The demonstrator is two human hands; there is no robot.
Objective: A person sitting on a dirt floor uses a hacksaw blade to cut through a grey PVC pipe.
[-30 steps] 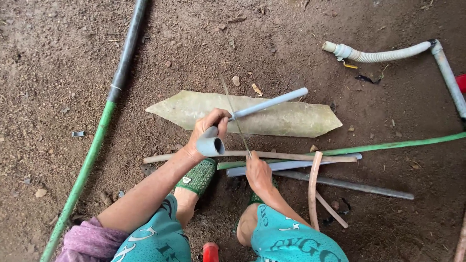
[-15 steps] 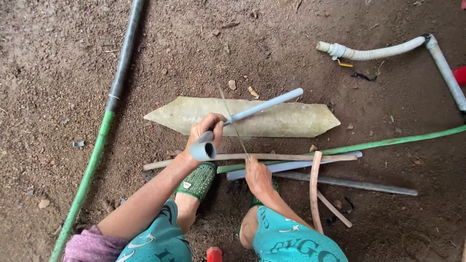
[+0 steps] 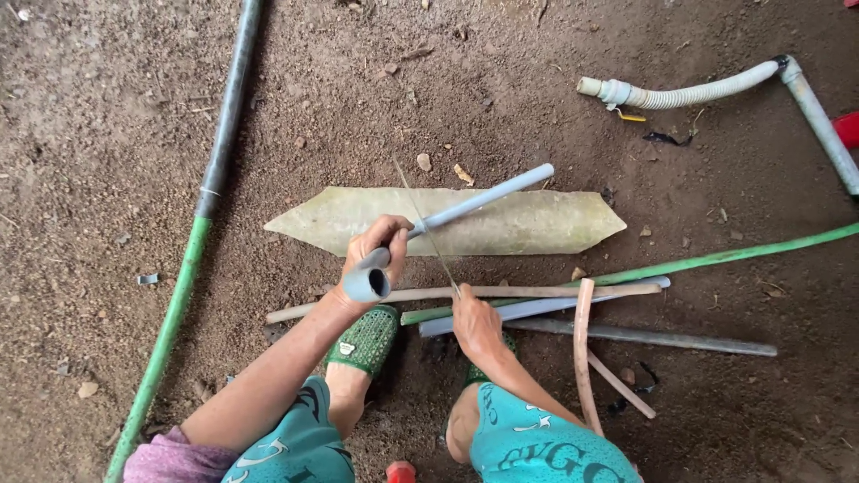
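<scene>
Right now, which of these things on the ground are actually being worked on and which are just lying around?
In hand:
left hand gripping the grey pipe
right hand holding the thin blade across it
pale flat sheet under the pipe

Lying about:
black and green pole
white corrugated hose
loose sticks and pipes

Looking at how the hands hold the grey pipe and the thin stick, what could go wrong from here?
1. The left hand grips the grey pipe at one end only; its long free end could swing or dip.
2. The thin stick pinched by the right hand looks slender and might snap or slip.
3. Loose poles lie by the green shoes; a foot could roll on them.
</scene>
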